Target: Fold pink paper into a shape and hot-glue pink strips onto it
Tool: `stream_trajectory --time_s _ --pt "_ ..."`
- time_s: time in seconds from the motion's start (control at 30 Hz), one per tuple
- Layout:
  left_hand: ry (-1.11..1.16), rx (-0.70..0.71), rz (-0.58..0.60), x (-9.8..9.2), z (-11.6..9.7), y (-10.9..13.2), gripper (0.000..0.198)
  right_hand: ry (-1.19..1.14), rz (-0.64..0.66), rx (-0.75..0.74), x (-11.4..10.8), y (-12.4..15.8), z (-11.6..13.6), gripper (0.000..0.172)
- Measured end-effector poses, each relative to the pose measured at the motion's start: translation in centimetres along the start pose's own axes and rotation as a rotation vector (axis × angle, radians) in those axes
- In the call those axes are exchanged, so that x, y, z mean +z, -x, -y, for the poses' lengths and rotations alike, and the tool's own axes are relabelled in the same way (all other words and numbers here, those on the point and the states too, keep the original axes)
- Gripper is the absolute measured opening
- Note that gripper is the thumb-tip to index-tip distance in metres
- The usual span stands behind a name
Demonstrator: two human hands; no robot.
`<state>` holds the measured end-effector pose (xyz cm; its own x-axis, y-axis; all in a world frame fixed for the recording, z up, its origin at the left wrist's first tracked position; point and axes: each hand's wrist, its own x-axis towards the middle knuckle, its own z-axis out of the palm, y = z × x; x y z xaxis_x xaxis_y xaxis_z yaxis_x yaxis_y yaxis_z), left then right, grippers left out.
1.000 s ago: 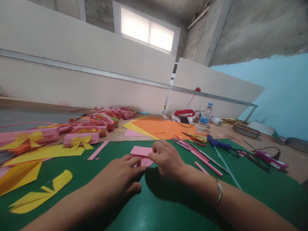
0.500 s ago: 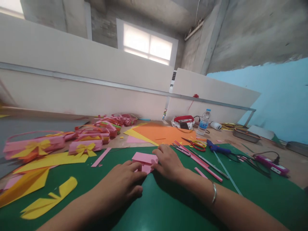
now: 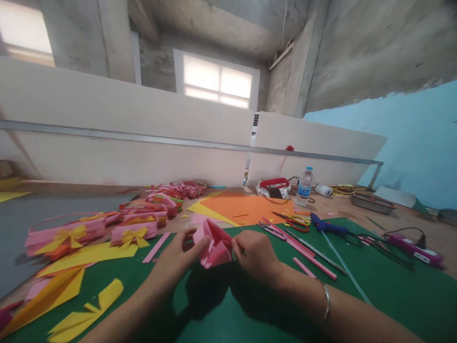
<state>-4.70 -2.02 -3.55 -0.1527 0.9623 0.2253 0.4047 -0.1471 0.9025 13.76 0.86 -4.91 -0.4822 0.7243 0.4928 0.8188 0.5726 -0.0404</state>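
Between my two hands a folded pink paper box is held up above the green cutting mat, its folds spread apart and its inside showing. My left hand grips its left side, thumb in front. At its right edge, my right hand pinches the paper between thumb and curled fingers. A pink paper strip lies just beyond my left hand. To the right of my right hand are scissors with red and yellow handles and several pink strips.
Finished pink paper baskets with yellow bows stand at the left. Cut yellow paper lies at front left, orange sheets at the back. A blue glue gun, its cord, a purple power strip and a water bottle occupy the right.
The pink paper lay nearly flat on the mat under both hands. Now it is lifted and opened out, with my left hand around its left side. The view has tilted up slightly.
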Motion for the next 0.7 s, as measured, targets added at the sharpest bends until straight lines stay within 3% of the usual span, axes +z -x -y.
stream_trajectory --time_s 0.1,0.23,0.43,0.57,0.7 --pt "0.31 -0.08 0.157 0.8 0.3 0.3 0.038 -0.162 -0.01 -0.02 0.0 0.4 0.7 0.028" --pt "0.639 -0.258 0.337 0.7 0.9 0.4 0.036 -0.386 0.092 0.072 -0.2 0.4 0.8 0.026" --pt "0.692 -0.355 0.533 -0.1 0.4 0.3 0.042 -0.531 0.183 0.221 -1.3 0.3 1.0 0.027" --pt "0.674 -0.371 0.561 -0.1 -0.3 1.0 0.046 -0.368 0.189 0.191 -1.7 0.7 1.3 0.02" --pt "0.56 -0.367 0.619 -0.4 -0.8 1.8 0.053 -0.401 0.259 0.145 -2.2 0.7 1.4 0.01"
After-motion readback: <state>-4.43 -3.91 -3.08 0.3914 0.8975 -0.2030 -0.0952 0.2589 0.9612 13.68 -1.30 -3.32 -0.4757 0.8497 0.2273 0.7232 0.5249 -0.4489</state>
